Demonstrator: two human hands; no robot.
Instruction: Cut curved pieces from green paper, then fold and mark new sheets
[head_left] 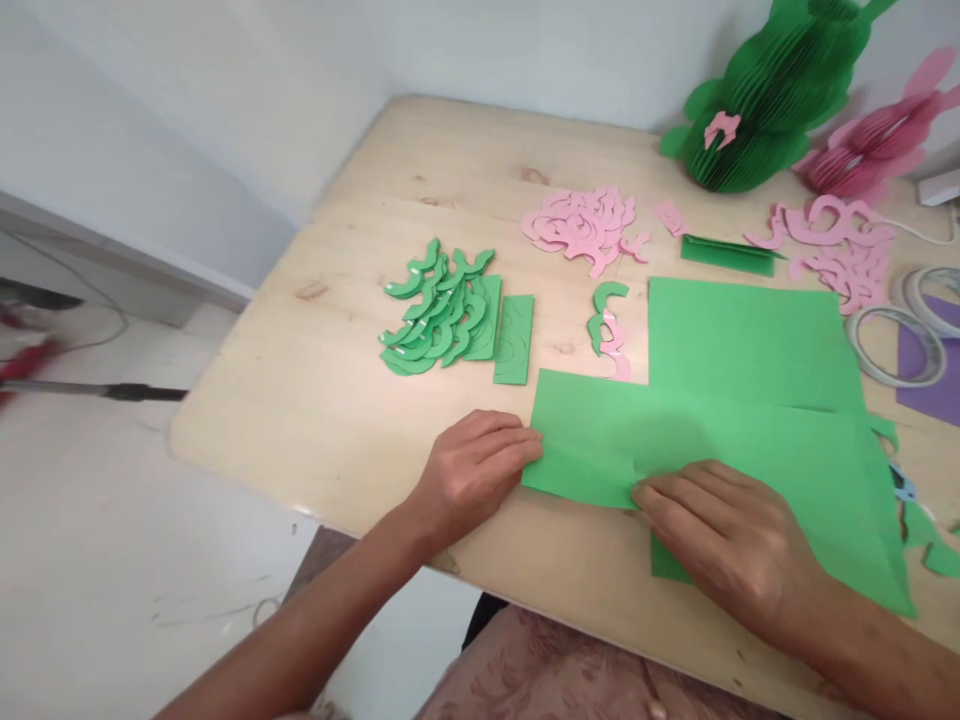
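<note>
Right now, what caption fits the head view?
Left hand and right hand press a green sheet on a table beside green cutouts and pink cutouts.

Table [360, 330]: pale wood, smooth, faint satin sheen, knots visible. Green sheet [750, 450]: matt paper, smooth, creased at the near edge. Green cut-outs [439, 315] and pink cut-outs [585, 225]: matt paper. Green honeycomb figure [765, 100]: layered paper, ribbed surface. Tape rolls [896, 345]: whitish, semi-glossy. Purple sheet [934, 385]: matt paper.
</note>
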